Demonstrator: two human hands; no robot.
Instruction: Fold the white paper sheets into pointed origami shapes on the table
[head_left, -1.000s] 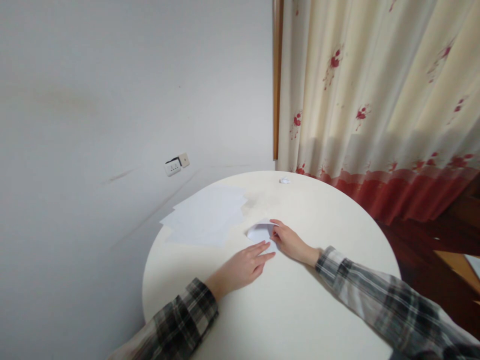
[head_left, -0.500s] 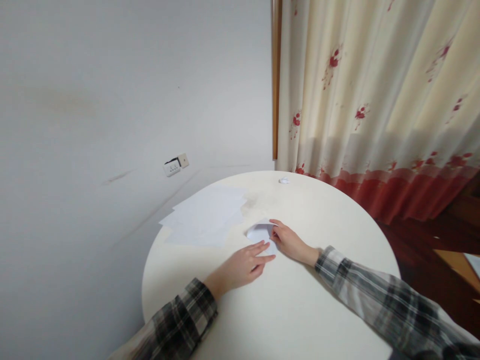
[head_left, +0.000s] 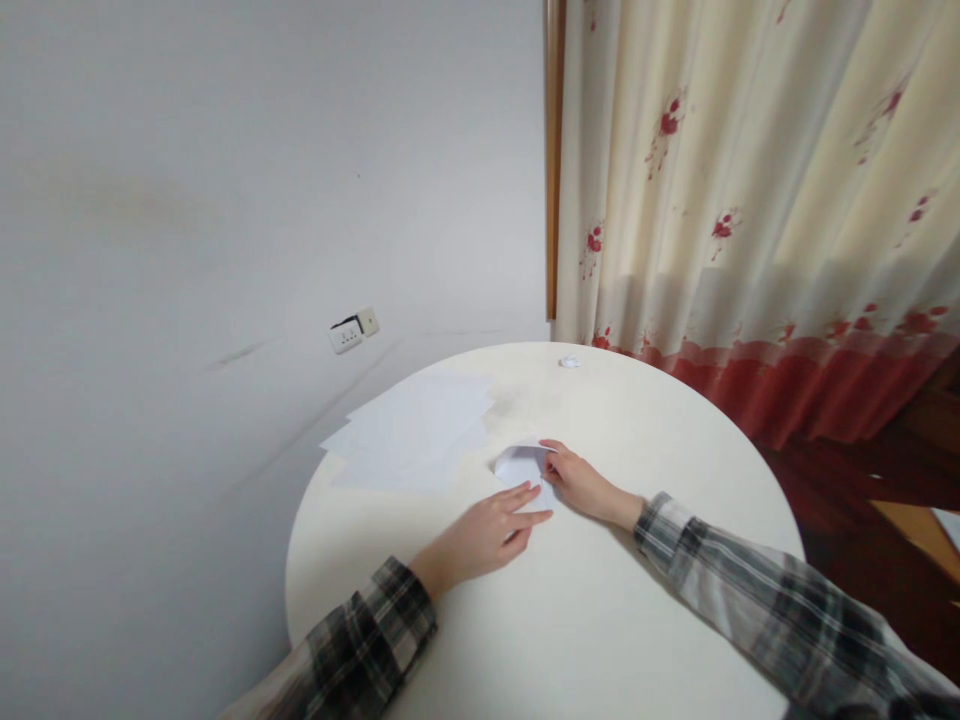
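A small folded white paper (head_left: 523, 466) lies near the middle of the round white table, its far edge curled up and over. My left hand (head_left: 491, 535) rests on its near part with the fingers spread, pressing it to the table. On the paper's right side, my right hand (head_left: 581, 482) pinches the raised edge between thumb and fingers. My fingers partly cover the paper, so its full shape is hidden.
Several loose white sheets (head_left: 412, 430) overlap at the table's back left. A small crumpled white paper (head_left: 570, 362) sits by the far edge of the table (head_left: 585, 630). Behind are a wall with a socket (head_left: 346, 337) and a patterned curtain (head_left: 720, 180).
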